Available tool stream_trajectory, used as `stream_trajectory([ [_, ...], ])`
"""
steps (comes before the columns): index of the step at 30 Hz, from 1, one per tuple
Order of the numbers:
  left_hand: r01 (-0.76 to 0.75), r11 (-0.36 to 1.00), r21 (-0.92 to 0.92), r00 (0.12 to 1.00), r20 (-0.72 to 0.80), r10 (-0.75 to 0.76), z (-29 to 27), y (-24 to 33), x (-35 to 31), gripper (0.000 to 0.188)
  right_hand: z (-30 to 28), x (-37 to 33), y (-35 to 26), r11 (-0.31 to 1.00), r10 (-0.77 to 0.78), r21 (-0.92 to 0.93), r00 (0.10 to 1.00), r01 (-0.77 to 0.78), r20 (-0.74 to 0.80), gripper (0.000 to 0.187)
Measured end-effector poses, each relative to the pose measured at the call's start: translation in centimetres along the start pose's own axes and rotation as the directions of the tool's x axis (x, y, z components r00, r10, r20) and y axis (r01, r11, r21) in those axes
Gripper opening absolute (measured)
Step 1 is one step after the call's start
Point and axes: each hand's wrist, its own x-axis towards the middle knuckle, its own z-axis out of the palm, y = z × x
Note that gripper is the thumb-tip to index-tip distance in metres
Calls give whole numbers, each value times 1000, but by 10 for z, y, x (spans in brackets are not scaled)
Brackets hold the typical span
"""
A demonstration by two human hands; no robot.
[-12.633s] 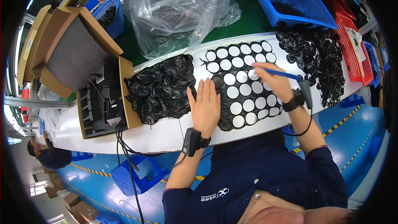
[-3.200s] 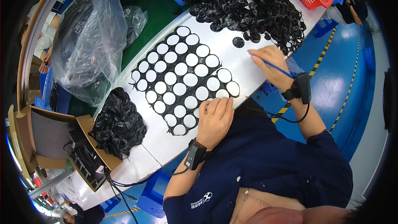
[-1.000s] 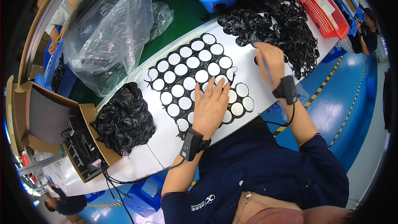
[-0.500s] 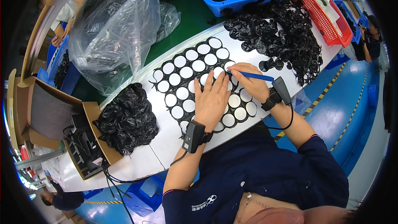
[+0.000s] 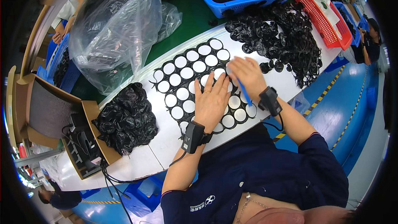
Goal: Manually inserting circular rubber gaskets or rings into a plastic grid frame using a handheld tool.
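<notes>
A sheet of joined round pieces (image 5: 186, 72), with black rims and white centres, lies across the white table in front of me. My left hand (image 5: 211, 103) rests flat on its middle, fingers stretched out and slightly spread. Just right of it, my right hand (image 5: 247, 74) is over the sheet's right part, holding a slim blue pen-like tool (image 5: 244, 93). The tool slants down toward me from under the fingers; its upper end is hidden by the hand. Each wrist wears a black strapped device with a cable.
Black glossy pieces are heaped left (image 5: 126, 118) and right (image 5: 275, 33) on the table (image 5: 161, 137). Beyond stand a blue basket (image 5: 244, 1) and a red basket (image 5: 327, 20). A clear plastic bag (image 5: 116, 29) bulges far left, behind an open cardboard box (image 5: 97, 130). Other people work nearby.
My right hand has lifted and turned, and the blue tool has swung from pointing right to pointing down toward me. The left hand has stayed in place on the sheet.
</notes>
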Motion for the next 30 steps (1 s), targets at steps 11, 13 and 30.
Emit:
stream_trajectory([
  [11, 21, 1000, 2, 997, -76, -21, -19, -13, 21, 37, -1, 28, 21, 564, 474, 667, 852, -487, 221, 30],
  [13, 38, 999, -10, 996, -85, -39, -14, -16, 30, 39, 4, 31, 14, 499, 469, 707, 842, -501, 265, 29],
  [30, 66, 998, 12, 998, -13, -66, 2, -17, 31, 42, 15, 30, 8, 987, 33, 159, 999, -26, -38, 22],
])
